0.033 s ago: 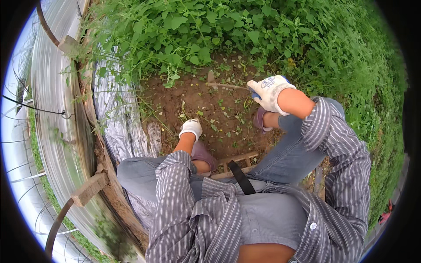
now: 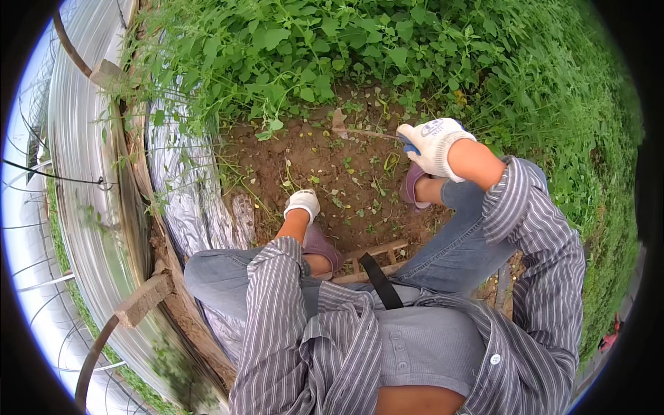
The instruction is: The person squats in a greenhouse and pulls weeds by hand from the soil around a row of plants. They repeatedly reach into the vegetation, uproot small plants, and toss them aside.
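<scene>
A: Your right grip (image 2: pixel 436 146), in a white glove with blue showing at the palm, is closed around the end of a hand tool (image 2: pixel 339 124). The thumb points along its thin handle.

B: And the tool itself runs leftward from your fist, its small flat head over the bare soil (image 2: pixel 266 149), close to the edge of the leafy green plants (image 2: pixel 415 41). Whether that head touches the ground, I can't tell.

A: Your left grip (image 2: pixel 302 203), in a white glove too, is low over the soil near your purplish left shoe (image 2: pixel 321 245). Its fingers are hidden beneath the back of the hand, so I can't say whether they are clenched, loose or holding something.

B: Small loose leaves (image 2: pixel 360 183) lie scattered between your two hands. A wooden frame (image 2: pixel 398 244) sits between your legs, and wrinkled silvery sheeting (image 2: pixel 183 173) runs along the patch on your left. Your right shoe (image 2: pixel 413 185) stands just below the tool hand.
</scene>
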